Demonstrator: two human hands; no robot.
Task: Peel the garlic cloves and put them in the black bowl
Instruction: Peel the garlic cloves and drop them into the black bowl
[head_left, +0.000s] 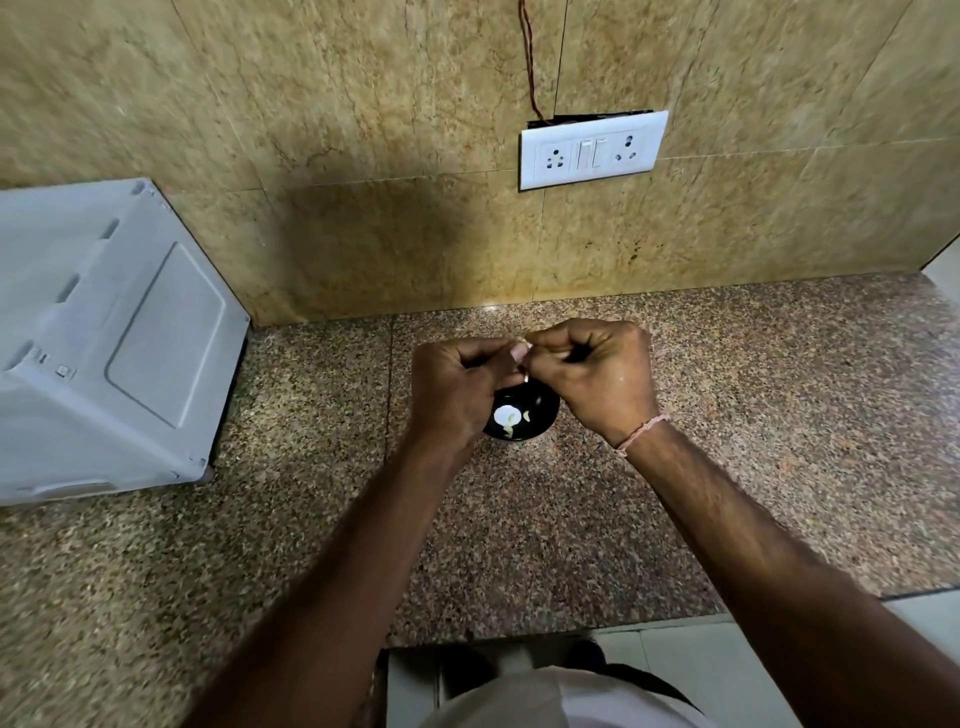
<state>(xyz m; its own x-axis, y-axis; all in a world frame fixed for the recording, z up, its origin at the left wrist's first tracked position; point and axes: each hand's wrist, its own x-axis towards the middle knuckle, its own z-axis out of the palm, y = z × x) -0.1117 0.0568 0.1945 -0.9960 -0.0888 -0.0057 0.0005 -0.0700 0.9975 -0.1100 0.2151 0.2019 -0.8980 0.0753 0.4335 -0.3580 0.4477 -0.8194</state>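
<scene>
Both hands pinch a small pale garlic clove directly above the small round black bowl on the speckled granite desk. The left hand should grip steadily while the right hand strips skin, keeping low so the clove drops in.

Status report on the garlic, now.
Left hand and right hand both pinching one clove above the bowl. Pale pieces already in bowl. Nothing in the way.

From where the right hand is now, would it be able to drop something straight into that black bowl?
Probably yes. The right hand is just above the black bowl and nothing lies between them. The left hand covers part of the bowl's left rim, but the right side is open. Both hands are busy pinching a garlic clove.
</scene>
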